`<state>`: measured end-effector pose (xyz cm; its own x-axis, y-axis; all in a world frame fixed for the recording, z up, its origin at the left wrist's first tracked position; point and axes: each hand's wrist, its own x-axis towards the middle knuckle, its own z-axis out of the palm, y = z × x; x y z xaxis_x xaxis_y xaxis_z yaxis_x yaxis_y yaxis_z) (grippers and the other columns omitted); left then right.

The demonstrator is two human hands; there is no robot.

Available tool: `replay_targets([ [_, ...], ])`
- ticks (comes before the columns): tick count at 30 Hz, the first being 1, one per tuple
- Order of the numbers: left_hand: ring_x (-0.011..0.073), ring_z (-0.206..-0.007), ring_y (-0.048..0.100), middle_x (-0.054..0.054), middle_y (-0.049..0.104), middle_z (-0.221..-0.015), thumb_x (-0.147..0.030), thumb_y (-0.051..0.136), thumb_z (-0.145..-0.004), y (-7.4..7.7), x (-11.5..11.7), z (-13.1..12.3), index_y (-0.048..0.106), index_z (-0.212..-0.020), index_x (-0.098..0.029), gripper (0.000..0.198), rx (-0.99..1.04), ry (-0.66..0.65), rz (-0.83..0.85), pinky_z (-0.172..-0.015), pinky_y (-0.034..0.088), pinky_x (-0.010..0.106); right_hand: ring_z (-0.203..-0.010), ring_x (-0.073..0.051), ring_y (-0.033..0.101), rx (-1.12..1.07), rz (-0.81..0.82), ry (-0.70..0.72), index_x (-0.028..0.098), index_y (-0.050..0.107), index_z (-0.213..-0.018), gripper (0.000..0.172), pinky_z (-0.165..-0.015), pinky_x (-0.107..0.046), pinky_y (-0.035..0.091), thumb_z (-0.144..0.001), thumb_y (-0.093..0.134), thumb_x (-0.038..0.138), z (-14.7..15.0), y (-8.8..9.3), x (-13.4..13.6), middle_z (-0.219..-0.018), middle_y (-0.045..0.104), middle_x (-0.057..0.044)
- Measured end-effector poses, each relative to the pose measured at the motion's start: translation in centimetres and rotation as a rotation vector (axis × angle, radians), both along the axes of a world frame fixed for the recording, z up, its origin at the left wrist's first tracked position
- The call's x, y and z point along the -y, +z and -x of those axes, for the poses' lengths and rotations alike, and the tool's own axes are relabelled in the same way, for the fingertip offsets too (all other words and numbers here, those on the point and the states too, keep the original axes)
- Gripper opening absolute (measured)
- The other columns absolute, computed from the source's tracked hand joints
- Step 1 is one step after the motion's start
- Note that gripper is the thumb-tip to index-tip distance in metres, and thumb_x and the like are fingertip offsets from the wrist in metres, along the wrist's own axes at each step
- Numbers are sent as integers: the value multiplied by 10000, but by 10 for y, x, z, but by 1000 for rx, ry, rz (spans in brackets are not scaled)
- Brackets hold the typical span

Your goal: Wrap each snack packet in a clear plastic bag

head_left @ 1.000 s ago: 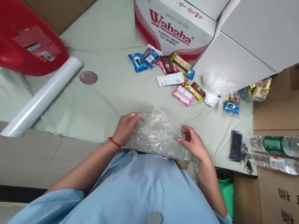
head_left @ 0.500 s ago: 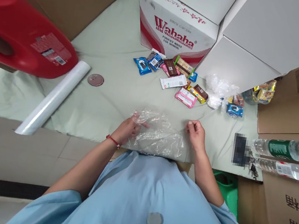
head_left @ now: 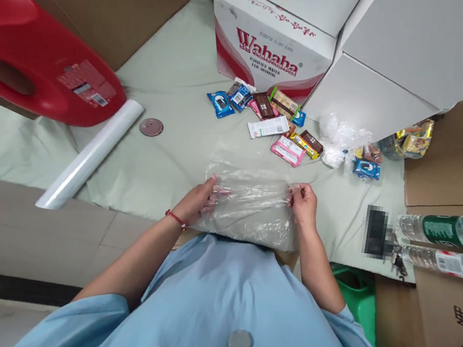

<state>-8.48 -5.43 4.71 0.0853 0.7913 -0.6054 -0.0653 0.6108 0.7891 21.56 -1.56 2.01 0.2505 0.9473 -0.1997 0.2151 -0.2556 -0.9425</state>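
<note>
A clear plastic bag [head_left: 253,205] is stretched between my two hands, just above the table's near edge. My left hand [head_left: 202,198] grips its left side, and some of those fingers show through the film. On the opposite side, my right hand [head_left: 305,204] pinches the bag near its upper corner. Beyond the bag lie packaged snacks: a pink packet [head_left: 288,150], a white bar [head_left: 268,127], a blue packet [head_left: 220,105] and several others. Crumpled clear plastic [head_left: 342,136] rests to their right, beside another blue packet [head_left: 367,169].
A red jug [head_left: 53,62] and a white roll [head_left: 92,154] are on the left, near a round brown disc [head_left: 151,126]. A Wahaha carton [head_left: 270,47] stands at the back. Two water bottles [head_left: 443,229] [head_left: 447,263] lie at right; a green bin [head_left: 358,300] is below the edge.
My right hand has taken hold of the bag's right side. The bag, crumpled before, is now spread wider and flatter between both hands.
</note>
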Motion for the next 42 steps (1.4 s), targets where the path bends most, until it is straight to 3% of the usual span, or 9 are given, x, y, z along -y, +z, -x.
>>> replay_targets([
  [4,175,-627,500,-31,465,-683,-581,627,-832,-1,3,5,655,-1042,-196,440,-251,209,-163,-633,494,334,-500,-125,565,-12,62,-38,252,524,-917,384,-417,-231,407,-834,664,600,-6,1,2,-733,637,43],
  [7,253,-1011,598,70,615,-1012,-405,679,-822,7,7,-1,625,-1186,-199,421,-625,302,-422,-974,503,435,-497,-122,579,29,40,-11,250,539,-938,377,-420,-226,436,-872,628,610,-6,-3,6,-728,636,48],
  [12,326,-1383,528,145,699,-1248,-345,544,-960,11,5,-19,724,-1128,-214,279,-979,-146,-871,-1209,317,535,-499,-124,584,6,31,-11,252,547,-922,373,-427,-231,450,-892,616,617,-3,-6,8,-719,636,53],
  [15,352,-1500,447,166,628,-1480,-356,496,-998,-8,-2,-20,697,-1307,-217,394,-1020,-367,-828,-1265,181,614,-481,-117,553,-40,23,-37,245,544,-841,387,-429,-234,433,-892,620,621,-8,-5,7,-684,622,47],
  [21,336,-1568,365,127,375,-1698,-424,437,-1041,-40,-3,-5,478,-1579,-303,553,-1063,-454,-825,-1275,20,679,-511,-143,548,59,88,-116,226,597,-815,423,-444,-254,405,-835,676,641,-44,-3,20,-660,613,18],
  [25,337,-1587,327,122,330,-1715,-451,440,-1043,-40,-2,-6,440,-1604,-290,584,-1114,-480,-833,-1276,-23,680,-594,-178,588,352,3,-18,218,654,-862,356,-593,-299,475,-899,624,571,-62,7,8,-697,660,-12],
  [30,311,-1603,298,106,297,-1729,-460,394,-1060,-37,-3,-8,413,-1618,-285,585,-1189,-545,-803,-1287,-31,671,-798,-216,659,793,-174,242,189,734,-1033,258,-847,-368,519,-951,553,354,-36,29,-67,-1066,734,-101],
  [35,305,-1602,300,91,301,-1730,-480,372,-1069,-38,-2,-7,409,-1621,-286,586,-1236,-559,-809,-1297,5,662,-1191,-300,625,1031,-58,509,145,562,-1487,608,-961,-365,492,-956,682,414,9,40,-131,-1457,568,-181],
  [42,296,-1595,315,83,331,-1722,-480,393,-1065,-39,-1,-6,426,-1612,-305,575,-1228,-530,-827,-1306,13,636,-1189,-334,648,1086,107,514,199,495,-1543,728,-931,-390,527,-925,722,510,7,33,-126,-1486,535,-185],
])
